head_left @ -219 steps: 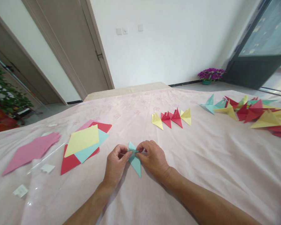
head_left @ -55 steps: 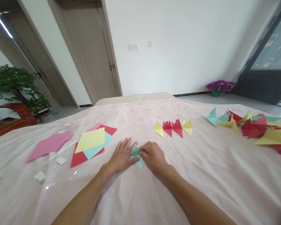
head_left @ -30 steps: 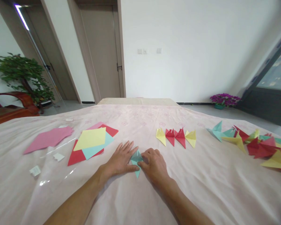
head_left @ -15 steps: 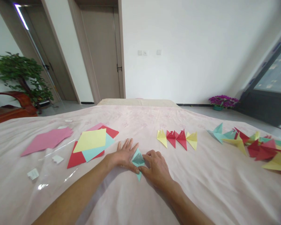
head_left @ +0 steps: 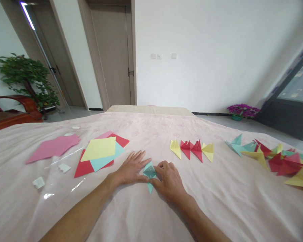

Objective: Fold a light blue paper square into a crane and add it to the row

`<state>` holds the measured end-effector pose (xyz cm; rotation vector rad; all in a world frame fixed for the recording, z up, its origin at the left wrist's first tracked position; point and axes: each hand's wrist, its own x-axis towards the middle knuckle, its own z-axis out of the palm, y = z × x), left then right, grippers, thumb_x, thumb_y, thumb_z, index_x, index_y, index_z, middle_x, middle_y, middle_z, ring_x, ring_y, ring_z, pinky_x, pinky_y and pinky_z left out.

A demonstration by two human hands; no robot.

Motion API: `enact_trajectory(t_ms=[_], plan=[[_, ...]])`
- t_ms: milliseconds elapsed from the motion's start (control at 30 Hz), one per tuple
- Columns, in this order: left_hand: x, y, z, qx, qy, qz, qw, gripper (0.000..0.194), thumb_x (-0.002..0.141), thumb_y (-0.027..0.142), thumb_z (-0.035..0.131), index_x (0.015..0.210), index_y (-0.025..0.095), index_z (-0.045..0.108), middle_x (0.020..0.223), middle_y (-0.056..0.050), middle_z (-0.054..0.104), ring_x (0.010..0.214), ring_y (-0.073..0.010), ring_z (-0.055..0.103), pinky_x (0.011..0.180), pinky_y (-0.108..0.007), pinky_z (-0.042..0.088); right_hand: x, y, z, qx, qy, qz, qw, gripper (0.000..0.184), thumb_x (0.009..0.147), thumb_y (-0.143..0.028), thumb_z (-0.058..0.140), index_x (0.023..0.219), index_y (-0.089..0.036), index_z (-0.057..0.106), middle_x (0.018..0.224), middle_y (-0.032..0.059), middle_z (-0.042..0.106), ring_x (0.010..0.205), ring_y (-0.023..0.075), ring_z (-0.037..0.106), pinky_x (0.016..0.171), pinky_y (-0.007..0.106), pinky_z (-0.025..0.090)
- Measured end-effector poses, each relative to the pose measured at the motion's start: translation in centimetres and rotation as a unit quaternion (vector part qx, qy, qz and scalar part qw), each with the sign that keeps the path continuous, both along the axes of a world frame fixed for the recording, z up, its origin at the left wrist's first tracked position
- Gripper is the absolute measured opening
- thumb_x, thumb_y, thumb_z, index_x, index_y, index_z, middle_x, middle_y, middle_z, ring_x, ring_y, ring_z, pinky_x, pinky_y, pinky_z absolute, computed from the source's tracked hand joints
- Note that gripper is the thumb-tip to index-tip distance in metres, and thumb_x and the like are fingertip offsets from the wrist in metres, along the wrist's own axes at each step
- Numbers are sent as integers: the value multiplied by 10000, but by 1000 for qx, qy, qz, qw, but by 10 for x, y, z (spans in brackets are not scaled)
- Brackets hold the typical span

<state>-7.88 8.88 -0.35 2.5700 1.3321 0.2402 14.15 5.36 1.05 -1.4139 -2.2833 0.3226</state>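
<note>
A light-blue folded origami paper (head_left: 149,171) lies on the cloth between my hands, its narrow point toward me. My left hand (head_left: 133,168) rests flat at its left side, fingers stretched out, thumb and index finger touching the paper's edge. At the right edge, my right hand (head_left: 168,178) has its fingers curled, and thumb and index finger grip the paper. Part of the right edge is hidden under these fingers. Beyond my right hand stand a row of small folded paper cranes, yellow (head_left: 176,148) and red (head_left: 197,150).
Pink paper sheets (head_left: 52,148) and a stack topped by a yellow sheet (head_left: 98,149) lie left on the pink tablecloth (head_left: 146,218), near clear plastic and white scraps (head_left: 38,183). At the far right is a heap of folded cranes (head_left: 288,163) in several colours.
My left hand has shifted slightly left and its thumb now lies straighter across the paper's edge. The right hand keeps its grip. The whole view has shifted slightly.
</note>
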Motion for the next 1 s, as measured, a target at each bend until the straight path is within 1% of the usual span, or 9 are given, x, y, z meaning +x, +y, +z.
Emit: enact_trajectory(t_ms=[200,300,367,467,567,667,767,900,1000], plan=[[3,0,-5,24,13,5,1000,879,802,782,401,1518,294,254,1616,-120,157,1486,-334,82,1167,-570,40,-1,-1,-1,11,-9,-18,1000,288,846,-476,616,1072,-313,689,1003,48,574,912,225,489,797,326,336],[-1,3,-9,3,-61,9,998,911,767,780,476,1504,278,294,1601,-114,226,1483,-317,124,1177,-548,33,1,1,-2,-10,18,-18,1000,372,790,-432,670,1144,-317,671,1020,48,600,949,236,509,837,333,354],[-6,4,-9,-4,-130,34,991,877,782,750,501,1490,262,333,1565,-112,327,1458,-306,237,1189,-514,99,4,4,-5,-30,59,-22,998,431,754,-369,688,1180,-309,662,1046,46,624,975,241,527,861,332,367],[-13,-1,-6,7,-177,77,981,648,965,597,214,1483,234,355,1525,-103,406,1386,-251,402,1147,-427,305,10,8,-10,-51,134,-47,989,449,757,-267,623,1203,-234,660,1108,56,653,1020,231,553,899,308,390],[-17,-9,-4,18,-188,103,977,624,1006,436,34,1421,249,460,1467,-70,495,1336,-203,471,1103,-371,383,14,11,-15,-54,158,-65,984,427,785,-218,539,1190,-179,668,1097,72,674,987,208,589,879,290,425],[-16,-18,-6,24,-152,108,982,533,1005,473,190,1375,271,516,1442,-52,527,1359,-203,441,1137,-381,326,15,14,-18,-52,176,-72,980,411,800,-201,500,1168,-170,682,1055,73,694,934,193,620,852,289,452],[-14,-27,-13,32,-94,113,989,536,936,566,396,1389,297,496,1514,-41,434,1431,-229,319,1182,-429,207,15,15,-19,-50,190,-75,978,398,810,-196,488,1154,-178,689,1039,65,705,914,187,636,845,294,468],[-11,-35,-18,57,-40,168,983,617,941,605,329,1455,272,400,1590,-98,273,1473,-292,187,1170,-537,114,15,16,-21,-53,202,-75,975,380,829,-218,493,1151,-182,692,1027,62,715,908,186,648,837,295,482],[-8,-37,-19,73,-18,194,978,615,948,588,316,1460,256,390,1589,-118,271,1471,-310,187,1162,-545,109,15,16,-22,-56,204,-73,975,364,827,-219,502,1129,-184,702,1030,62,720,925,192,651,850,302,480]])
